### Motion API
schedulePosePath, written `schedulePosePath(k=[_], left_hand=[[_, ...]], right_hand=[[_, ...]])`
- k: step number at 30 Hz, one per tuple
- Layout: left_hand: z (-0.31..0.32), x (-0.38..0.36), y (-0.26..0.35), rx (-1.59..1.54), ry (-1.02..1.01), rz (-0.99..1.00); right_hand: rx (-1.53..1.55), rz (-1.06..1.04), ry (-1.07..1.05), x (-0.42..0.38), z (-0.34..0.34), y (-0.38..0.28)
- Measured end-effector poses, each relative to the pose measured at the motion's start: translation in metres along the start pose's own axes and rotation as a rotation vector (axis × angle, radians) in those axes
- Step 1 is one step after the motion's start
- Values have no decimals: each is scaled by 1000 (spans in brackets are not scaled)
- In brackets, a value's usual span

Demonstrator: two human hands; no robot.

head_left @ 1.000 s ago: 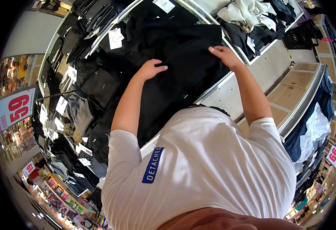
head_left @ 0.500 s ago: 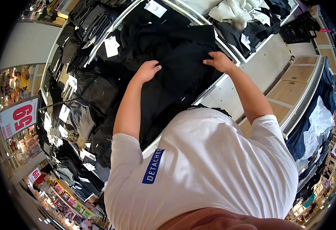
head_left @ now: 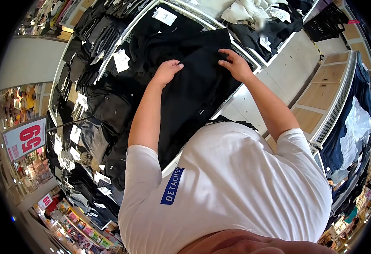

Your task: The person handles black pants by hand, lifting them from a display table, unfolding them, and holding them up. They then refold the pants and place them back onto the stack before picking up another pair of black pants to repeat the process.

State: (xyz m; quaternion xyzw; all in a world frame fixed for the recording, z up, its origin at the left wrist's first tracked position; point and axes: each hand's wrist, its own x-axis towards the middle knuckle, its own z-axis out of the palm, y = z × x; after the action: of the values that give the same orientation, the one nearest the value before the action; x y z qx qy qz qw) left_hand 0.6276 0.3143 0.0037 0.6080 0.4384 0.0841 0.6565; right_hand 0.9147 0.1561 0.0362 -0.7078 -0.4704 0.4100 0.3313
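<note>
A black garment (head_left: 194,65) is spread over a pile of dark clothes in a white wire-mesh bin in front of me; its dark folds hide what kind it is. My left hand (head_left: 167,73) is at its left side, with thumb and fingertips pinched together at the cloth. Beside the garment's right edge, my right hand (head_left: 237,67) has its thumb and index finger spread apart, with the cloth next to the fingertips. A white tag (head_left: 121,60) lies on the clothes left of the garment, and another white tag (head_left: 164,16) shows at the far side.
Stacks of folded dark clothes (head_left: 103,31) fill the compartments to the left. Beyond the bin's white rim (head_left: 247,57) is a pile of white and black clothes (head_left: 253,12). A black basket (head_left: 325,23) and a wooden cabinet (head_left: 323,84) stand to the right. A price sign (head_left: 26,139) is at left.
My right hand's fingers have parted at the garment's edge. My left hand has shifted slightly right and up along the cloth. The whole view has moved a little.
</note>
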Motion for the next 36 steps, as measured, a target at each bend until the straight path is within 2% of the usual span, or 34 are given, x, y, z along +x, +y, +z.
schedulePosePath(k=[2,5,6,8,10,14,16,18,19,22,26,30,34,36], left_hand=[[6,6,-11,56,45,4],[14,19,-19,359,131,36],[19,21,-11,365,129,39],[31,24,8,667,185,194],[37,24,14,524,409,292],[45,2,23,673,466,251],[49,-3,21,763,475,259],[54,-14,16,876,581,532],[58,-24,14,794,631,625],[63,-59,2,774,666,657],[84,-117,-40,756,648,501],[102,-191,-77,635,651,375],[100,-257,-104,563,842,242],[79,-290,-120,559,1025,197]], right_hand=[[-146,24,74,2,8,13],[-144,39,61,6,11,31],[-131,46,51,5,13,35],[-164,18,75,1,15,40],[-118,12,128,-6,11,29],[-81,6,169,-10,15,28],[-376,15,201,4,22,49],[-365,12,201,8,26,59],[-373,13,219,7,26,57],[-321,14,248,0,23,42],[-385,34,203,2,24,56],[-336,-63,252,-8,16,52],[-411,-93,122,13,9,105],[-451,26,87,23,11,109]])
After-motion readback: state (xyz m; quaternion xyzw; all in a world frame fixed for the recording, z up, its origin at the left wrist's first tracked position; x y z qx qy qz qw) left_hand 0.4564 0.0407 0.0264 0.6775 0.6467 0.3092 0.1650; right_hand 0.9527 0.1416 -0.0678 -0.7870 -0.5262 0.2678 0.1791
